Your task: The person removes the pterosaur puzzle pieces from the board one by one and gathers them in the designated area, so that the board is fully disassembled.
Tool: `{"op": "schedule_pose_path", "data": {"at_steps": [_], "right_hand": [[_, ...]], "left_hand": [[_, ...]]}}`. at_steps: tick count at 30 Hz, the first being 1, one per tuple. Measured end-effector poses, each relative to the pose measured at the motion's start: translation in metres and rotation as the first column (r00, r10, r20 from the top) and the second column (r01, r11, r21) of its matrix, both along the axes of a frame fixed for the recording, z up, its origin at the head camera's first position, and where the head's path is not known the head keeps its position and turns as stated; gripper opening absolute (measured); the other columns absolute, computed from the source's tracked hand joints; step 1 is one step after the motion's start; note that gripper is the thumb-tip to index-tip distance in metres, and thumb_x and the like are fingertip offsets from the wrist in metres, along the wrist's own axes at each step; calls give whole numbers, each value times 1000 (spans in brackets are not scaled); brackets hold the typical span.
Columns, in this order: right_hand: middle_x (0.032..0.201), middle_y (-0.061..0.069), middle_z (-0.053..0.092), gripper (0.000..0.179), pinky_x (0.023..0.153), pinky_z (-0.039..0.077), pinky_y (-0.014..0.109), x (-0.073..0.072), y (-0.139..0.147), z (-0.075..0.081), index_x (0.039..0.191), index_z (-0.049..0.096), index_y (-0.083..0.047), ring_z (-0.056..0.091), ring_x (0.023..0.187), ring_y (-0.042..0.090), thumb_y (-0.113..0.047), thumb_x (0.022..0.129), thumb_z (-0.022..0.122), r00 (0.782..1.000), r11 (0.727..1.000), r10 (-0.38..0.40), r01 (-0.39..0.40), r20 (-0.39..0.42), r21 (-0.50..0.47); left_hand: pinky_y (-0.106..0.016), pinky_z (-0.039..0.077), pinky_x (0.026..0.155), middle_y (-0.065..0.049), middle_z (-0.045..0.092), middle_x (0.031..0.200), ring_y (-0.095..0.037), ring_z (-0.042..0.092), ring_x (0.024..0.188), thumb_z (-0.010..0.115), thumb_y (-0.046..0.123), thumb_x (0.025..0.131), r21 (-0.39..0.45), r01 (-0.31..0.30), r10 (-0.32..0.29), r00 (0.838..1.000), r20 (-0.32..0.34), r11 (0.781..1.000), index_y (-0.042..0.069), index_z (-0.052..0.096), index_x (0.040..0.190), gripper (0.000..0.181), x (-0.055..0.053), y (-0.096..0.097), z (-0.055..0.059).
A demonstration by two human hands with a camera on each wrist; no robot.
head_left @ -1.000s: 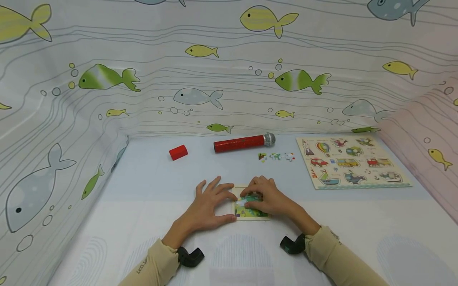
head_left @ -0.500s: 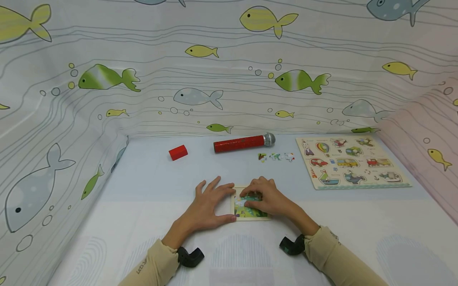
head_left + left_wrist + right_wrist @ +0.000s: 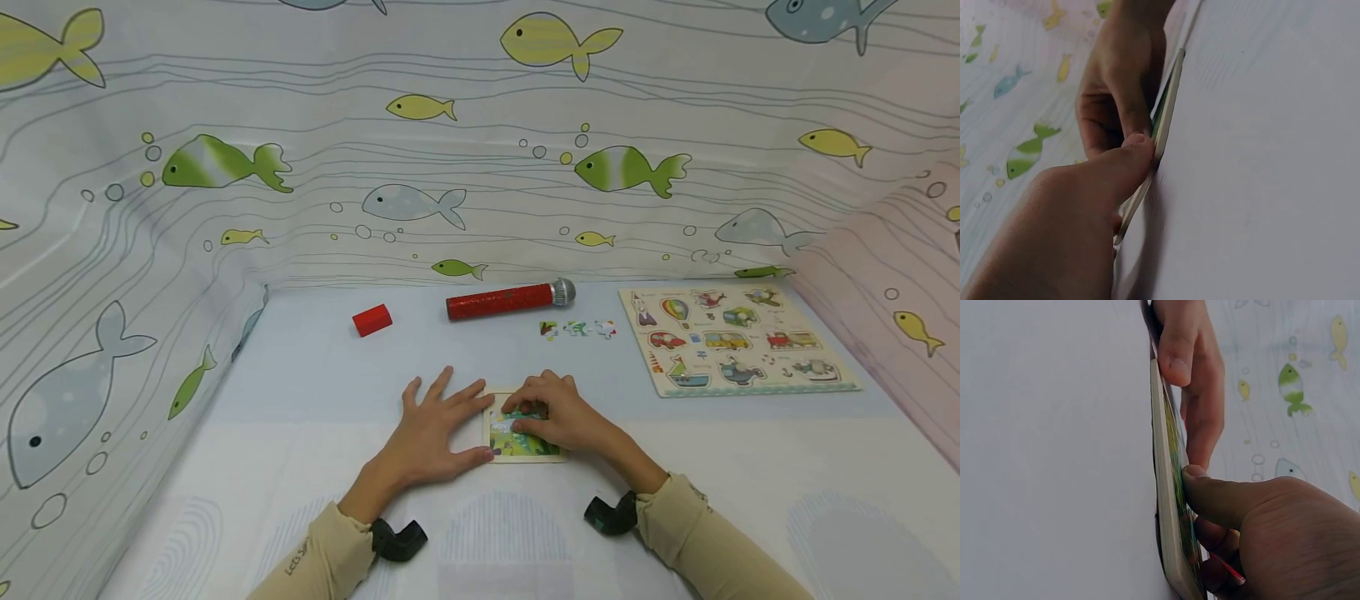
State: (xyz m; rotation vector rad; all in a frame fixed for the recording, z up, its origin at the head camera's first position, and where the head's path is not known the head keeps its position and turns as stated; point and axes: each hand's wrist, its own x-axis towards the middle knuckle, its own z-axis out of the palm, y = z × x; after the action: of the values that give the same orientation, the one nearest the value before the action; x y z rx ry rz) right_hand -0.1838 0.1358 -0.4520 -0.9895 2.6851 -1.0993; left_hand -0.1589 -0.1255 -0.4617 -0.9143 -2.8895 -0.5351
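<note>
A small picture jigsaw puzzle (image 3: 517, 447) with a pale wooden border is between the two hands in the head view. The left hand (image 3: 429, 433) spreads its fingers along the left side, index fingertip at the far corner and thumb at the near one. In the left wrist view, the left thumb (image 3: 1138, 147) presses on the border edge. Over the picture, the right hand (image 3: 558, 410) curls its fingers, with thumb and index tips on the puzzle about one piece apart. The right thumb (image 3: 1210, 490) touches the picture surface in the right wrist view. The piece beneath these fingertips is mostly hidden.
Several loose-looking jigsaw pieces (image 3: 576, 329) lie in a row behind the puzzle. Farther back are a red microphone (image 3: 498, 302) and a red block (image 3: 372, 320). A vehicle peg-puzzle board (image 3: 738, 337) lies at right. Fish-printed sheets (image 3: 480, 150) line the back and sides.
The left fingers shift slightly left and away, and the puzzle's far left corner moves a little with them. The right hand stays at nearly the same spot over the picture.
</note>
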Motion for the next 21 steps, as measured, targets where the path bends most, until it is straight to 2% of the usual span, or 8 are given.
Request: {"op": "schedule_pose_path", "data": {"at_steps": [10, 21], "right_hand": [[88, -12, 65, 20, 77, 23, 35, 1, 0, 1, 107, 77, -24, 43, 80, 12, -24, 88, 80, 1000, 1000, -3, 3, 2, -19], [84, -9, 63, 22, 76, 23, 35, 2, -1, 2, 105, 75, -22, 45, 79, 14, -20, 85, 82, 1000, 997, -2, 2, 4, -81]], "left_hand": [[-75, 11, 113, 3, 36, 166, -45, 19, 156, 61, 72, 84, 20, -106, 106, 994, 2, 994, 39, 53, 148, 73, 4, 8, 0], [-76, 11, 113, -1, 33, 167, -47, 16, 156, 59, 74, 83, -15, -142, 143, 990, 19, 990, 41, 47, 151, 77, 6, 10, 1]]}}
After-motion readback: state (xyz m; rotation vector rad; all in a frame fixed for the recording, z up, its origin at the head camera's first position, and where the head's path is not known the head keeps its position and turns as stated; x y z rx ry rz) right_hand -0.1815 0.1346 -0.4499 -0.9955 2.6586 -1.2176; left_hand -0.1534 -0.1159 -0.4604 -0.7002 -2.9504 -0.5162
